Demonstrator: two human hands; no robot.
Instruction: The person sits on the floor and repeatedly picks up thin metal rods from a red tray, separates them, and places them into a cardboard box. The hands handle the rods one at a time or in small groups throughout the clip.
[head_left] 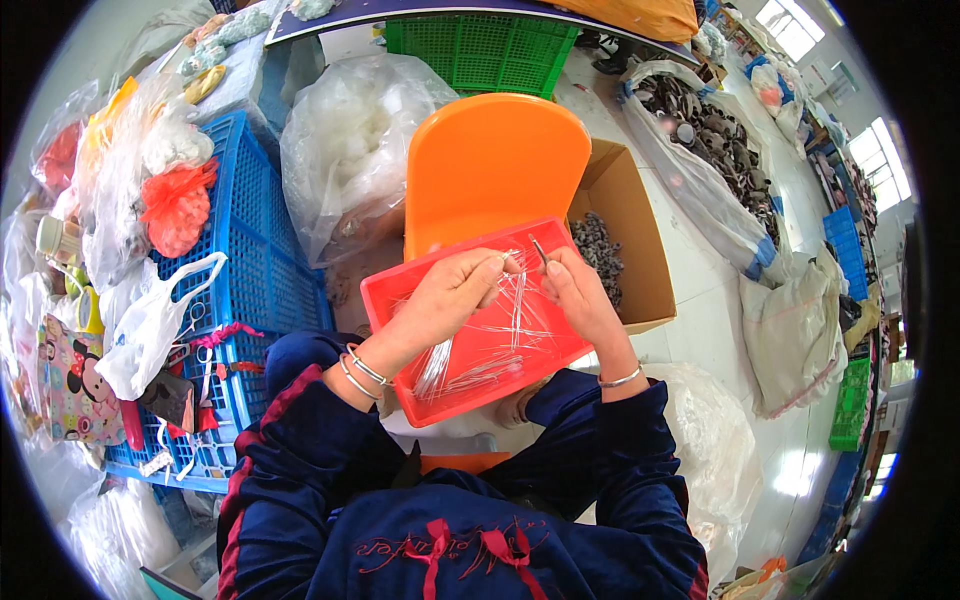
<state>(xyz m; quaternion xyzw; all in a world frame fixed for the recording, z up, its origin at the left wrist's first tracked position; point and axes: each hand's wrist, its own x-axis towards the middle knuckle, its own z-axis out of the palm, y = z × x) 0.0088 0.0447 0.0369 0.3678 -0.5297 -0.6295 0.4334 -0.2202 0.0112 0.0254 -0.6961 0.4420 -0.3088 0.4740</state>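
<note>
Presently, thin shiny strands (517,310) lie loose in the red tray (480,398), its far edge beside the chair (495,165). The left hand (462,285) pinches a few; the right hand (578,295) holds a dark stick (539,250), small room between.

A red tray (500,386) is carrying thin, silvery strands (435,370), bunching toward its near left corner and scattering across its base. The tray seems to be resting against an orange chair (495,165), though its underside is hiding. The pale tiled floor (705,330) is bearing the chair, an open cardboard box (648,255) and a white sack (715,225).
</note>
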